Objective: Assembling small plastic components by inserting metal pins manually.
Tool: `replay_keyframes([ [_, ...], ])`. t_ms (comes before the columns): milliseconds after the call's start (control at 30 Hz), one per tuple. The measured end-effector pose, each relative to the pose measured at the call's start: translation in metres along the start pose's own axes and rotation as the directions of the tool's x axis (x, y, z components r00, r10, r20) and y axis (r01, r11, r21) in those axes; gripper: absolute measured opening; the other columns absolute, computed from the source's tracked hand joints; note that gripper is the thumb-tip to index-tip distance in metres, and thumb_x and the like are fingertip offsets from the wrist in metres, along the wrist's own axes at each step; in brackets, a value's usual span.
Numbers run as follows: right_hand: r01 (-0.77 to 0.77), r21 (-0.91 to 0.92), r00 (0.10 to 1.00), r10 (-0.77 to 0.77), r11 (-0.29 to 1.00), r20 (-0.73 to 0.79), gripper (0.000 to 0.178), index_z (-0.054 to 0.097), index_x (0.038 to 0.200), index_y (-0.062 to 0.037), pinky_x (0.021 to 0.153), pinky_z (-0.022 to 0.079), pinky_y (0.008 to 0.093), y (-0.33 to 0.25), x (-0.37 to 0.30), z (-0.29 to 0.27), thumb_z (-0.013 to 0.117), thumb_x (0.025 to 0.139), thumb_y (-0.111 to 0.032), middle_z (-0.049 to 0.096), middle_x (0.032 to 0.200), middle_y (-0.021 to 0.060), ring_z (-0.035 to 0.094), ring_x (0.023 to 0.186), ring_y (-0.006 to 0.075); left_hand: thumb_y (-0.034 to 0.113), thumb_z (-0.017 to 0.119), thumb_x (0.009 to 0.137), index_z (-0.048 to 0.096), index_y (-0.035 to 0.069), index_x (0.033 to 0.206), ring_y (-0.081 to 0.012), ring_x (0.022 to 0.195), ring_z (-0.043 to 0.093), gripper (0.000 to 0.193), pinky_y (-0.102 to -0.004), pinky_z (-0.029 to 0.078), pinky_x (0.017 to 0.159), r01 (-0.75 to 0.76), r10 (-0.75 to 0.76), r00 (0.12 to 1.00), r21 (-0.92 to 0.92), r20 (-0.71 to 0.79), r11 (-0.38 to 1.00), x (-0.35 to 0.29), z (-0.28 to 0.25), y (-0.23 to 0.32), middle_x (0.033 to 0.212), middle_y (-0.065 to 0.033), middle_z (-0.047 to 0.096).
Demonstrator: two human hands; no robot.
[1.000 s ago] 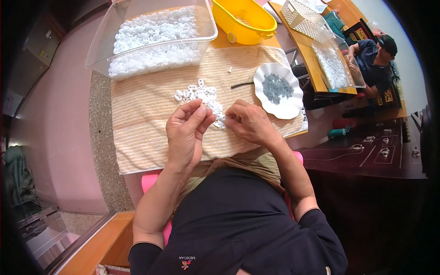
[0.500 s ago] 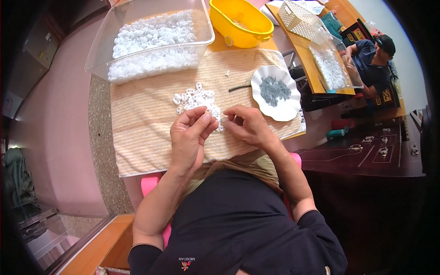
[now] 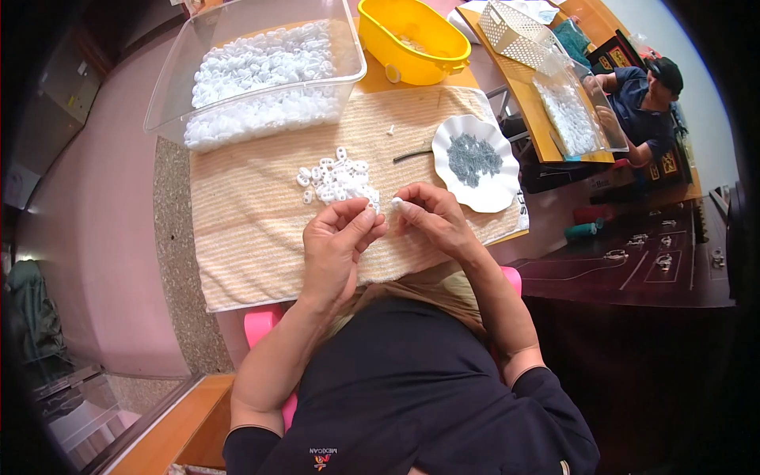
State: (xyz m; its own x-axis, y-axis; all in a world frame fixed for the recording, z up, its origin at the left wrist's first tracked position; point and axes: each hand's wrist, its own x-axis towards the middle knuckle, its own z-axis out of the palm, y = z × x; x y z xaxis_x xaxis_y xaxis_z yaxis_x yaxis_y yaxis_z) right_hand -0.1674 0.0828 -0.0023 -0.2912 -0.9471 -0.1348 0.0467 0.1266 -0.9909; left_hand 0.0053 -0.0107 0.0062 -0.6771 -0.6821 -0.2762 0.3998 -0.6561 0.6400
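Both of my hands are raised over the towel, close together at the near edge of a loose pile of small white plastic two-hole pieces [image 3: 339, 177]. My left hand [image 3: 339, 241] is pinched, thumb against forefinger; whatever lies between the tips is small and mostly covered. Just to its right, my right hand [image 3: 437, 222] grips a small white plastic piece [image 3: 397, 204] between thumb and fingertips. A small gap separates the two hands. Right of the pile, a white scalloped dish [image 3: 497, 194] holds many small grey pieces [image 3: 473, 157].
A striped towel [image 3: 245, 229] covers the table. At the back stand a clear bin [image 3: 162, 111] of white pieces and a yellow tub [image 3: 376, 47]. A dark thin rod [image 3: 412, 154] lies beside the dish. Another person [image 3: 645, 103] sits at a second table, far right.
My right hand has closed on a white piece, which now shows at its fingertips. My left hand has shifted slightly right and nearer to me.
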Motion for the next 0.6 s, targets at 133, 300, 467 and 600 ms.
replay_keyframes([
  [133,0.008,0.091,0.999,-0.004,0.996,-0.035,0.023,0.057,0.112,0.0033,0.066,0.05,0.0238,-0.002,0.0,0.004,0.059,0.093,-0.01,0.063,0.088,0.0049,0.06,0.073,0.0106,0.0,0.063,0.088,0.059,-0.004,0.103,-0.0176,0.083,0.066,0.016,-0.0285,0.058,0.077,0.021,-0.021,1.0,0.008,0.005,1.0,0.0,0.0,-0.003,0.092,-0.01,0.064],
  [300,0.023,0.186,0.999,-0.017,0.982,-0.033,0.025,0.057,0.115,0.0042,0.067,0.051,0.0252,-0.001,-0.003,0.009,0.058,0.093,-0.008,0.064,0.088,0.0068,0.061,0.072,0.012,-0.001,0.063,0.087,0.059,-0.003,0.103,-0.0175,0.083,0.067,0.017,-0.0279,0.059,0.076,0.034,-0.034,0.999,0.009,0.011,0.999,0.0,-0.001,-0.005,0.092,-0.0105,0.065],
  [467,-0.005,0.266,1.0,0.004,0.964,0.007,0.024,0.06,0.113,0.0043,0.067,0.054,0.0264,0.005,-0.005,0.013,0.061,0.092,-0.008,0.066,0.091,0.0087,0.063,0.074,0.0134,0.0,0.064,0.087,0.059,-0.002,0.103,-0.0169,0.081,0.067,0.017,-0.0271,0.059,0.075,0.028,-0.028,0.999,-0.01,0.034,1.0,0.0,-0.003,-0.007,0.094,-0.0117,0.066],
  [600,-0.015,0.282,1.0,0.011,0.959,0.014,0.026,0.06,0.113,0.0047,0.069,0.055,0.0263,0.005,-0.006,0.014,0.063,0.09,-0.007,0.066,0.093,0.0096,0.064,0.078,0.0135,0.0,0.064,0.087,0.059,-0.002,0.103,-0.0168,0.08,0.067,0.017,-0.0269,0.059,0.074,0.039,-0.038,0.999,-0.016,0.031,0.999,0.0,-0.002,-0.007,0.092,-0.0117,0.067],
])
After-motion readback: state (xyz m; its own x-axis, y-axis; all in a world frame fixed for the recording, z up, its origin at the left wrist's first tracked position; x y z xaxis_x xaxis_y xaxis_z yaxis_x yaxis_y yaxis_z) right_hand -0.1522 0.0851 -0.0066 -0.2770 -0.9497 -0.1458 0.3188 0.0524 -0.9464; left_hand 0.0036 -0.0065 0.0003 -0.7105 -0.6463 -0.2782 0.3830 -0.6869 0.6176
